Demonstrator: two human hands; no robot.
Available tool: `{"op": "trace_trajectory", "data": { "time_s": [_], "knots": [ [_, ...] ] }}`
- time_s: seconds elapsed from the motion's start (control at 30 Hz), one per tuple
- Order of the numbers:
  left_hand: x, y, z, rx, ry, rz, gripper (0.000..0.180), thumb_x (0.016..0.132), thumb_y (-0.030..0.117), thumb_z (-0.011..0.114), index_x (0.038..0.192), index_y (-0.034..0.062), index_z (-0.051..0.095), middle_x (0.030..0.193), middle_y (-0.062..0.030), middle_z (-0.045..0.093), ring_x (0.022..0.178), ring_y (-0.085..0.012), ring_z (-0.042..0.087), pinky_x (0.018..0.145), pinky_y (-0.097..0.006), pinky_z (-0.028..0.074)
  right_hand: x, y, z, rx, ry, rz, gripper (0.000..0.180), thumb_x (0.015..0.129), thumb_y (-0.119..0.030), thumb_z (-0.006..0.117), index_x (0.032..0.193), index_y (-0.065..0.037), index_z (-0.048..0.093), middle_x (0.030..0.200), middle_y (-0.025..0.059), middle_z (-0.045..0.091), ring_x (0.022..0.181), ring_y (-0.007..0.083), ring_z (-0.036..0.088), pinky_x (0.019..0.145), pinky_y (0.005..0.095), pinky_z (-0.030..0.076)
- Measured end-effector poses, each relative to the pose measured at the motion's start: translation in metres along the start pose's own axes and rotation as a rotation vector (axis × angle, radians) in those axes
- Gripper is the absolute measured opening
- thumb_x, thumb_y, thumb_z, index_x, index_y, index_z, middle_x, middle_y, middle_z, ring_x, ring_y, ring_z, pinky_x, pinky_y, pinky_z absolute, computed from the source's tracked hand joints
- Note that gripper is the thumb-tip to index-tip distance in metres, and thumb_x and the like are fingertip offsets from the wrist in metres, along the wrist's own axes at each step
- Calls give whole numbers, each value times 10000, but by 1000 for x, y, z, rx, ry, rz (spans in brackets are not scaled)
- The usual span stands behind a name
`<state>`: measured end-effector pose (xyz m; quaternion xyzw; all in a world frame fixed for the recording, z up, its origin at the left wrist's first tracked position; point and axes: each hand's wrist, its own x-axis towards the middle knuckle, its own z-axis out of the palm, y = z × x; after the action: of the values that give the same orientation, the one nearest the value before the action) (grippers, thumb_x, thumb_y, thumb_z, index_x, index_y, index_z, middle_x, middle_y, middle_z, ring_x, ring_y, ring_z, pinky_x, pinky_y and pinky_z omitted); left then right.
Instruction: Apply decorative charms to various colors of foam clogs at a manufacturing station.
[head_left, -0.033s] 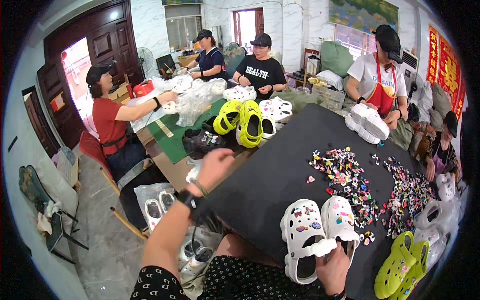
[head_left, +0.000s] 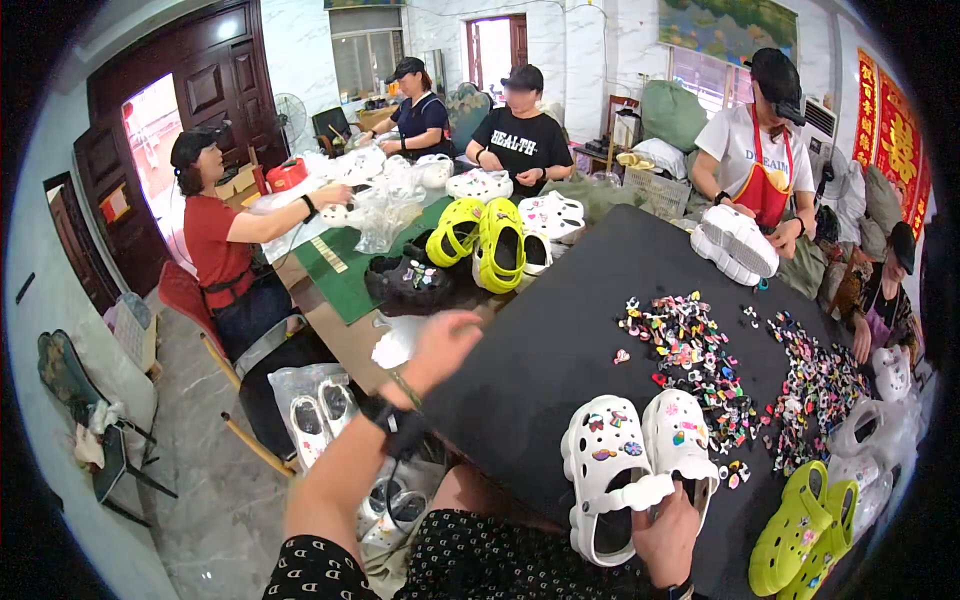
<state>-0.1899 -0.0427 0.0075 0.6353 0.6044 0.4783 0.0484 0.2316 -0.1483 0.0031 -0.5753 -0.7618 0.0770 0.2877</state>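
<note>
The right hand (head_left: 668, 535), partly cut off by the lower edge, grips the heel end of a pair of white clogs (head_left: 640, 470) lying on the black table (head_left: 560, 350), its fingertips hidden behind the strap. The left hand (head_left: 445, 345) hovers loosely open, empty, over the table's left edge near a black clog (head_left: 410, 285); the small charms (head_left: 690, 350) are too tiny to distinguish.

- The right hand (head_left: 668, 532) covers the heel end of the white clogs (head_left: 640, 462); its fingers there are hidden, so the grip cannot be made out.
- The green clogs (head_left: 803, 535) run off into the dark lower-right rim.
- The shoe charms (head_left: 690, 350) are too small to tell apart.
- The bench (head_left: 560, 350) disappears under the person's lap at its near edge.
- The left hand (head_left: 443, 340) is motion-blurred at the fingertips.
</note>
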Motion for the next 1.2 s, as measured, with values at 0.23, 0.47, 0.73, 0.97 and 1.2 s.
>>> {"op": "trace_trajectory", "data": {
  "time_s": [0.23,0.47,0.73,0.97,1.2],
  "knots": [
    [-93,108,33,-239,-337,-32,419,903,272,668,1233,30,577,1238,-168,604,1138,-334,582,934,-397,476,24,-26,-16,163,-171,59,305,809,-73,667,1039,51,510,736,256,643,696,443,632,611,508,487],
    [-109,159,28,-233,-381,125,477,921,277,650,1292,5,524,1293,-210,543,1218,-341,520,1023,-426,420,29,-54,-4,281,-311,3,323,852,-158,637,1070,65,553,755,243,648,712,394,660,630,435,518],
    [-125,201,35,146,-214,324,419,771,168,751,1097,-17,563,1061,-201,563,981,-378,546,869,-454,457,12,-37,-37,432,-152,-220,313,848,-136,682,1106,18,597,807,187,662,698,344,663,625,398,535],
    [-125,205,43,164,-363,284,683,731,389,797,1237,16,530,1202,-204,517,1117,-379,492,942,-482,410,-13,20,-46,244,98,65,327,883,-132,676,1152,7,552,802,164,673,627,281,665,563,359,529],
    [-138,214,57,310,-348,293,806,680,401,811,1326,39,493,1244,-196,477,1172,-413,416,1022,-517,337,-35,15,-8,408,-134,117,511,948,-172,594,1328,55,339,874,232,685,767,394,688,662,425,537]
  ]
}}
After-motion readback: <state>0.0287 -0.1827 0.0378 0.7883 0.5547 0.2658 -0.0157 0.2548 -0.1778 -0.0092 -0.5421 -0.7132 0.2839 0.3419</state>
